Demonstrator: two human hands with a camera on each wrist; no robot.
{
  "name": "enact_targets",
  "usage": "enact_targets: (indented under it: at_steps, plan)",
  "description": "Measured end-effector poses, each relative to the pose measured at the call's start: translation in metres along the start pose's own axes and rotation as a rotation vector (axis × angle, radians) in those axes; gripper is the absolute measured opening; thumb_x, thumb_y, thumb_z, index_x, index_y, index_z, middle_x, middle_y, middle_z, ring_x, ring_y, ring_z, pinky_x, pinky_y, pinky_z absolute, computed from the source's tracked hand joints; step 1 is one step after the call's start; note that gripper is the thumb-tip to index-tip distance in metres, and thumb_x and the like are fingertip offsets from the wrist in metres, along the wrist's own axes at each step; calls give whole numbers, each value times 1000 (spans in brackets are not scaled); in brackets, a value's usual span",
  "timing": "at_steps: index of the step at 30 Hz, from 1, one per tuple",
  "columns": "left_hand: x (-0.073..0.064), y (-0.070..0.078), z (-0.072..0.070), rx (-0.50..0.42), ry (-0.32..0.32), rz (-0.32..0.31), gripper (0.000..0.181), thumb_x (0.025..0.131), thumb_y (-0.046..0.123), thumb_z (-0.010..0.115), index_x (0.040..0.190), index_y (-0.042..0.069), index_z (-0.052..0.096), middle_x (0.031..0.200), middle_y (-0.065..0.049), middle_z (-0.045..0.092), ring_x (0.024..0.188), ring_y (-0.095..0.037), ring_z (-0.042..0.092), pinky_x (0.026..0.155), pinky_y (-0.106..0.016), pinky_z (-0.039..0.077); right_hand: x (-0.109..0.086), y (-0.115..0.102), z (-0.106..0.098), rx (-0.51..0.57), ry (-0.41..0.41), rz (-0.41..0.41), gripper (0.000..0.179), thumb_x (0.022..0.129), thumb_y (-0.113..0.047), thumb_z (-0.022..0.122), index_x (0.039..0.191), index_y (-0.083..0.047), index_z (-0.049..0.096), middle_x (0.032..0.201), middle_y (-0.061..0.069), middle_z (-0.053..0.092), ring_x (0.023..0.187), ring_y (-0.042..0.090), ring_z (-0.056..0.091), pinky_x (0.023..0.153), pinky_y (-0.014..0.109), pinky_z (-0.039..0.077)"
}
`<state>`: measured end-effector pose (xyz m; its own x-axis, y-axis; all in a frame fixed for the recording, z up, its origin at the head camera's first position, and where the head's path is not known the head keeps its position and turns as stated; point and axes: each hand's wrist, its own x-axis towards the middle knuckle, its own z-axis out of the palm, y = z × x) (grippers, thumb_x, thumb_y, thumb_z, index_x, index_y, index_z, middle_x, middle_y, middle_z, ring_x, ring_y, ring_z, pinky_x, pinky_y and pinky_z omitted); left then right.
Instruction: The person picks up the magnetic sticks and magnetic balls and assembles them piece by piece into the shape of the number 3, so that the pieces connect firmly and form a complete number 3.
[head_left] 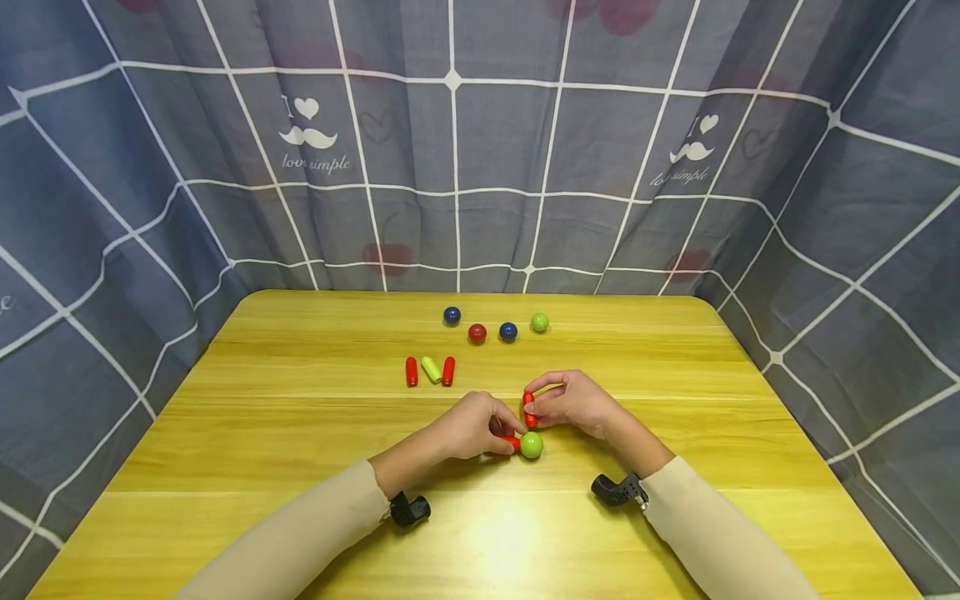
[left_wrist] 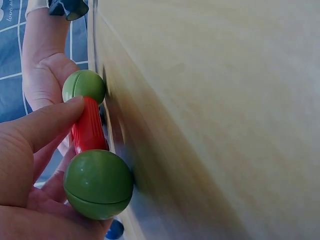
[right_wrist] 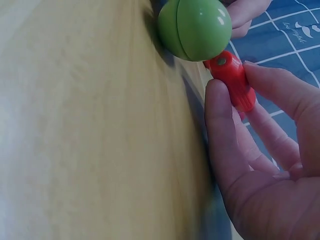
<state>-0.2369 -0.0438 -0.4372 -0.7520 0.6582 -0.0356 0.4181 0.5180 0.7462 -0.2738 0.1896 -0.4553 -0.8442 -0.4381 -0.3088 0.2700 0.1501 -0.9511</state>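
Observation:
My left hand (head_left: 474, 429) pinches a red magnetic rod (left_wrist: 90, 127) low over the table. A green ball (head_left: 532, 445) sits at the far end of this rod, and the left wrist view shows another green ball (left_wrist: 98, 184) at its near end, by the palm. Between thumb and fingertips, my right hand (head_left: 573, 404) holds a second red magnetic rod (right_wrist: 231, 80). Its end, with a small metal disc, points toward the green ball (right_wrist: 195, 29) and lies right by it.
On the wooden table (head_left: 300, 467), two red rods (head_left: 412, 372) flank a yellow-green rod (head_left: 431, 369) left of the hands. Farther back lie two blue balls (head_left: 452, 316), a red ball (head_left: 477, 333) and a green ball (head_left: 539, 322). A patterned curtain (head_left: 495, 225) surrounds the table's back and sides.

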Motion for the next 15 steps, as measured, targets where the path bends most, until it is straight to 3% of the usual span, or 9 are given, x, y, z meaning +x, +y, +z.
enact_targets:
  at_steps: [15]
  plan:
    - [0, -4, 0, -17, -5, -4, 22, 84, 5, 84, 104, 14, 83, 90, 4, 75, 77, -7, 61, 69, -21, 52, -4, 1, 4, -33, 9, 12, 35, 89, 0, 75, 121, 9, 62, 93, 11, 78, 84, 22, 76, 78, 40, 64]
